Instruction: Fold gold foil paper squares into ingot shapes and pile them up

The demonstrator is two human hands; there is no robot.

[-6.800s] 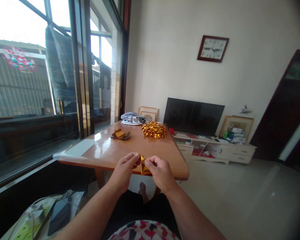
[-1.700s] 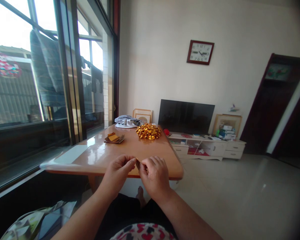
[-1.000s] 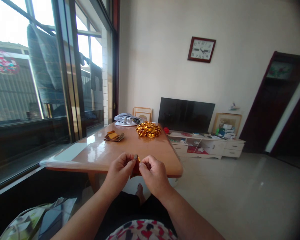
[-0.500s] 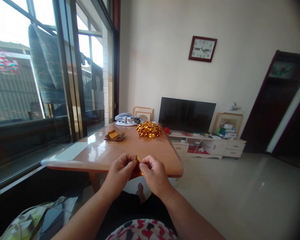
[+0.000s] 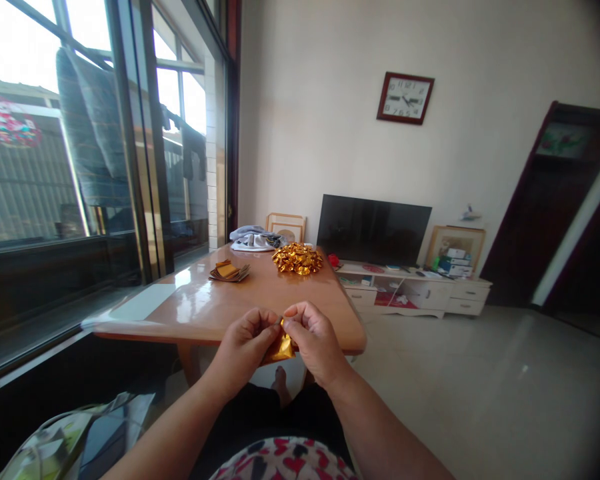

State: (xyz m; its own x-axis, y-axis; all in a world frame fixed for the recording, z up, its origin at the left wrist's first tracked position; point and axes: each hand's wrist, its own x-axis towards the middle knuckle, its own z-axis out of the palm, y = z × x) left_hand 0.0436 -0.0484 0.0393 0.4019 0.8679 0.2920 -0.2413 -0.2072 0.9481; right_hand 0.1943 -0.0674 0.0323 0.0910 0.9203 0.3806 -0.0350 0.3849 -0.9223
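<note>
A piece of shiny gold foil paper [image 5: 284, 347] hangs between my hands in front of the table's near edge. My left hand [image 5: 247, 343] pinches its upper left part, thumb against the bent fingers. My right hand [image 5: 314, 340] has the foil's upper right part between thumb and forefinger. The two sets of fingertips almost meet at its top. Beyond them on the table lie a heap of crumpled gold foil pieces [image 5: 298, 259] and a stack of flat brown and gold sheets [image 5: 229, 271].
The glossy wooden table [image 5: 260, 293] reaches toward the far wall, with folded clothes [image 5: 257, 239] at its far end. Windows [image 5: 170, 167] line the left side. A television [image 5: 374, 230] stands on a white cabinet [image 5: 463, 288] behind. Bags [image 5: 80, 437] sit at lower left.
The foil shows more of its bright face and hangs lower between my hands. My right hand has risen slightly, and my fingertips have come closer together.
</note>
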